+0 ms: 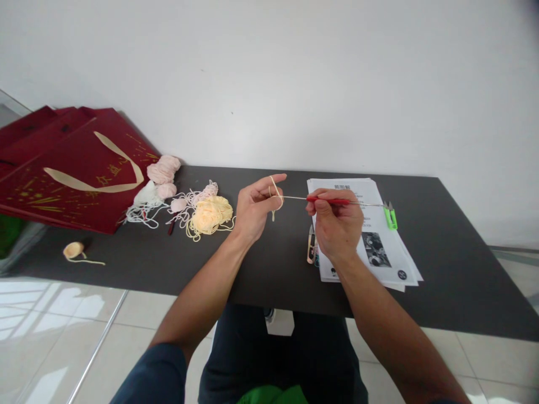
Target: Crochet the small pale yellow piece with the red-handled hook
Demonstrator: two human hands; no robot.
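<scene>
My left hand (256,207) pinches a strand of pale yellow yarn (273,182), which loops over the raised index finger; a short end hangs below the thumb. A crochet hook (337,201) with a red grip and metal shafts at both ends is held level in my right hand (339,227). Its left tip reaches to the yarn at my left fingers; whether it passes through a loop is too small to tell. Left of my left hand lies a loose yellow yarn ball (209,215), with a strand trailing toward my wrist.
Printed sheets (379,219) lie under my right hand, with green thread snips (390,216) on their right edge and another pair of snips (311,245) at their left. Pink yarn (163,169), white yarn (145,193) and dark red paper bags (76,174) occupy the table's left. A small crocheted piece (73,250) sits near the front.
</scene>
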